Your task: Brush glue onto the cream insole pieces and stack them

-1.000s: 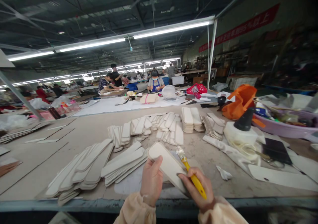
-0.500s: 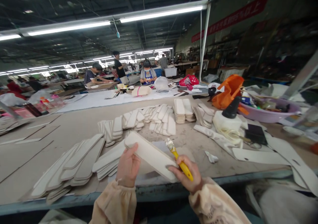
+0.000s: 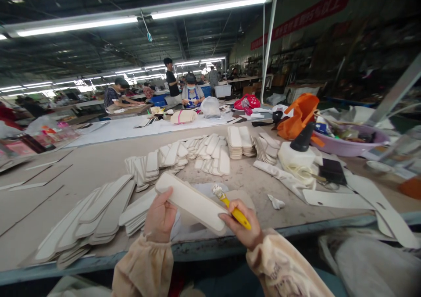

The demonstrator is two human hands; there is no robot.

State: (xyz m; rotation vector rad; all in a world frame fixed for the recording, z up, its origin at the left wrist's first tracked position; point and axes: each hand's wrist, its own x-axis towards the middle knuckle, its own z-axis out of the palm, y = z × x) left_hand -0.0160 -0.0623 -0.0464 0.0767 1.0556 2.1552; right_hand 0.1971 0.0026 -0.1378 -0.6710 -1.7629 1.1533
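Observation:
My left hand grips the left end of a long cream rounded strip, held tilted above the table's front edge. My right hand pinches the strip's right end and also holds a yellow-handled brush with glue-caked bristles pointing up and left. Both hands are closed. Fanned rows of the same cream strips lie on the table to the left of my left hand, and more strips are spread behind the held one.
Neat stacks of strips stand further back. A white glue bottle with a black nozzle, an orange bag and a purple basin sit at the right. Several people work at tables in the distance.
The view has swung to the right and down. The held strip has tipped from steeply angled to nearly level, and both hands have kept their grip.

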